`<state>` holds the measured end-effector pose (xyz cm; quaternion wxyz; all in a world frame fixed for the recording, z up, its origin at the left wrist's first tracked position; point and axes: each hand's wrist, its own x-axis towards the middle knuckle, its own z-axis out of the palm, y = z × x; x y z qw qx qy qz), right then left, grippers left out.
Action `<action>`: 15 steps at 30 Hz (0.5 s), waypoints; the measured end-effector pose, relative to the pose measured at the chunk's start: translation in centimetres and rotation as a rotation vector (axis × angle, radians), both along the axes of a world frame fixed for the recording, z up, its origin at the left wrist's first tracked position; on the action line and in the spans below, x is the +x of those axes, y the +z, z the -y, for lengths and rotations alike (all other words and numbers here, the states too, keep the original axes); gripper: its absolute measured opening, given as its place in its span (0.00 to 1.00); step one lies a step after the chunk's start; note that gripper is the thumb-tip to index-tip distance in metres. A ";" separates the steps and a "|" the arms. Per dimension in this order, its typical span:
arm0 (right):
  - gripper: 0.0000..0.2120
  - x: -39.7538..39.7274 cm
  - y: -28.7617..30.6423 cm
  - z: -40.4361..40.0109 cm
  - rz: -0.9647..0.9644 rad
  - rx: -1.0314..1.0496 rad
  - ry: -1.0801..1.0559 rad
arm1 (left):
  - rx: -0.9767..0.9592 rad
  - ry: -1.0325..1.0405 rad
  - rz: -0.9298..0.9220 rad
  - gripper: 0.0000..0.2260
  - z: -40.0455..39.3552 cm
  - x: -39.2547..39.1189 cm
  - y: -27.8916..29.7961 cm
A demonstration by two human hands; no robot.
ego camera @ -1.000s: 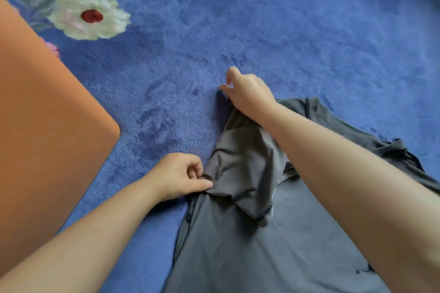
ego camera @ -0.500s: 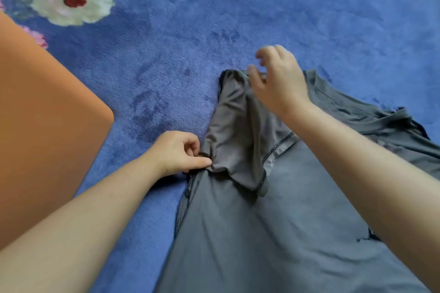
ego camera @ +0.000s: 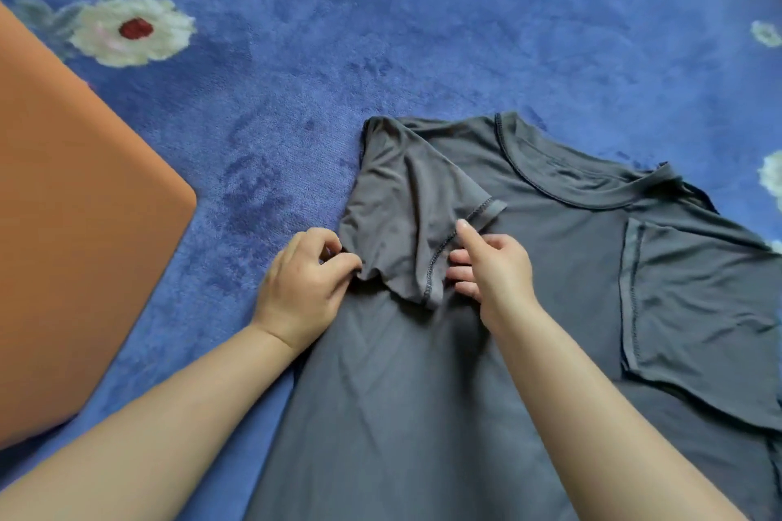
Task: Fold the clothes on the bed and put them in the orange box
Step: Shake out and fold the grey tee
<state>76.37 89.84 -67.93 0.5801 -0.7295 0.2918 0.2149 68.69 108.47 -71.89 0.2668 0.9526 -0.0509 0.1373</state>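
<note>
A dark grey T-shirt point(ego camera: 423, 402) lies flat on the blue bed cover, collar pointing away from me. Its left sleeve point(ego camera: 402, 203) is folded inward over the chest. My left hand point(ego camera: 300, 288) pinches the shirt's edge at the base of that sleeve. My right hand point(ego camera: 495, 266) holds the sleeve's stitched hem, index finger on top and the other fingers tucked under the fabric. The right sleeve point(ego camera: 694, 309) also lies folded in over the body. The orange box point(ego camera: 76, 224) sits at the left, only one plain side showing.
The blue plush bed cover point(ego camera: 423, 34) with white and pink flowers stretches beyond the shirt and between shirt and box. The shirt's lower part runs out of view below.
My right hand let go of the shoulder fold, drew back toward me and now holds the sleeve hem. The sleeve lies flatter over the chest. My left hand kept its pinch.
</note>
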 end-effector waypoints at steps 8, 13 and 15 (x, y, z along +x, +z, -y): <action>0.21 3.1 -0.9 1.3 0.440 -0.172 -0.030 | 0.188 -0.241 -0.002 0.03 -1.2 -0.1 -0.2; 0.18 3.6 -0.9 3.0 0.401 -0.667 0.292 | 0.239 -0.310 -0.191 0.08 -1.4 0.4 0.5; 0.14 3.7 -0.6 3.1 0.338 -0.658 0.289 | 0.177 -0.274 -0.233 0.12 -1.0 1.2 1.6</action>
